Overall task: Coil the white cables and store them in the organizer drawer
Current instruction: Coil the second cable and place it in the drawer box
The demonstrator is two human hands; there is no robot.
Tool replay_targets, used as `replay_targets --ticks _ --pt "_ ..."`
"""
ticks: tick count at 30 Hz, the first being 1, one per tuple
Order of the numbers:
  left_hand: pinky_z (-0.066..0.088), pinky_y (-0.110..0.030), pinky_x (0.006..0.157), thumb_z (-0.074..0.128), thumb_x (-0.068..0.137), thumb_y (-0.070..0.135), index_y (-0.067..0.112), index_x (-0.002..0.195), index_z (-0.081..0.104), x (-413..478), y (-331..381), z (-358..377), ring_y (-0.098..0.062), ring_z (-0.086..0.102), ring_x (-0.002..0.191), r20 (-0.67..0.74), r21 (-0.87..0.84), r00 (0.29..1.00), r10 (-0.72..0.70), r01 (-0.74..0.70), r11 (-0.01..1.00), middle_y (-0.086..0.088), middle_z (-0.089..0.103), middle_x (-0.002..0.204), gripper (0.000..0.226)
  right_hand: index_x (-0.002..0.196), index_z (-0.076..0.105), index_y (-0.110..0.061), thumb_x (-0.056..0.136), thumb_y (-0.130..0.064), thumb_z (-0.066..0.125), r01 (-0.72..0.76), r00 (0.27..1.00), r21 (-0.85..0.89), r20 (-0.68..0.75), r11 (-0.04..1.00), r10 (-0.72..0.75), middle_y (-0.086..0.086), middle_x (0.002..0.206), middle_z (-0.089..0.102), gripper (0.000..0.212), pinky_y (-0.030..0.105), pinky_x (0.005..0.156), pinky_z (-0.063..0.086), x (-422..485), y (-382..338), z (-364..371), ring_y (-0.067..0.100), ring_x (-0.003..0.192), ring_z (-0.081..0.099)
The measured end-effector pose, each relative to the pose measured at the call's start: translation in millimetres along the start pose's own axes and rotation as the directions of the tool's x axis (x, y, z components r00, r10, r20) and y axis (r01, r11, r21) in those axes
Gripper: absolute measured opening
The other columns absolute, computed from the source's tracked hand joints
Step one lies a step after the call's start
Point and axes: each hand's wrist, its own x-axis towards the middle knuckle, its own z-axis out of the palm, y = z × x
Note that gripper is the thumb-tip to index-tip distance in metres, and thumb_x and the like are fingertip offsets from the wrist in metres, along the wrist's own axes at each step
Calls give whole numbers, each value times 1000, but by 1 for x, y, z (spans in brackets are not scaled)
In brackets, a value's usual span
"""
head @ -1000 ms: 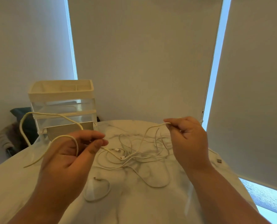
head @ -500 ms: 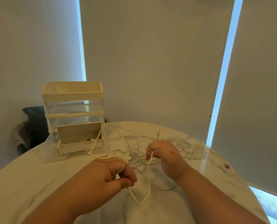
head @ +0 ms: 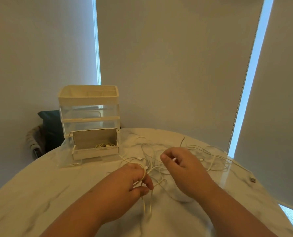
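Cable coiling on the round marble worktop.
A tiered organizer stands at the far left of the worktop. Its bottom drawer is pulled open and holds one coiled cable. The left hand has curled fingers, with a strand looped over them and pinched against the thumb. The right hand, also curled, pinches a white plug between thumb and forefinger. Loose white cables lie tangled across the centre and right of the worktop, beyond both hands. A metal connector rests near the right edge.
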Motion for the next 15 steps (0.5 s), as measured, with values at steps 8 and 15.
replay_targets --ticks 8,15 --pt "46 -25 90 57 91 50 36 104 66 5 -3 4 4 51 99 43 9 993 111 -111 994 20 50 109 20 103 70 -22 93 -20 65 -265 961 695 245 669 127 7 84 65 12 33 69 51 -20 -23 42 17 74 62" --pt "52 -24 78 40 90 59 29 84 70 -5 -17 -19 -1 62 77 -75 -249 993 -96 75 966 9 68 83 43 93 57 -13 98 -1 47 -280 937 777 92 563 338 1 61 43 17 26 43 28 -1 -11 9 13 47 37"
